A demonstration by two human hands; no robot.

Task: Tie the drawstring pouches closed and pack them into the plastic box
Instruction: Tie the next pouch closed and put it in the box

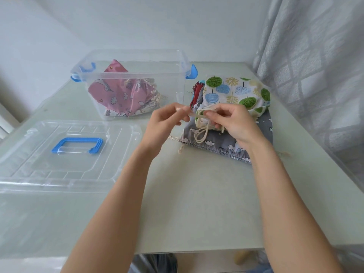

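The tree-print pouch (pixel 236 91) lies atop a grey pouch (pixel 226 142) near the tabletop's (pixel 197 194) right edge, its long axis running left to right and its gathered mouth toward the hands. Both hands pinch its cord (pixel 199 115): left hand (pixel 165 123) just left of the mouth, right hand (pixel 234 123) over it (loops dangle below). A pink pouch (pixel 118 95) sits in the box (pixel 98 62) toward the far edge; the lid (pixel 29 174) lies left.

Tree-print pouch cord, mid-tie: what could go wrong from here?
1. Both hands, left hand and right hand, pinch the cream cord above the tree-print pouch; a slack loop hangs and could snag.
2. The pouch rests on the grey pouch; pulling may drag that stack.
3. The pink pouch already fills much of the plastic box.
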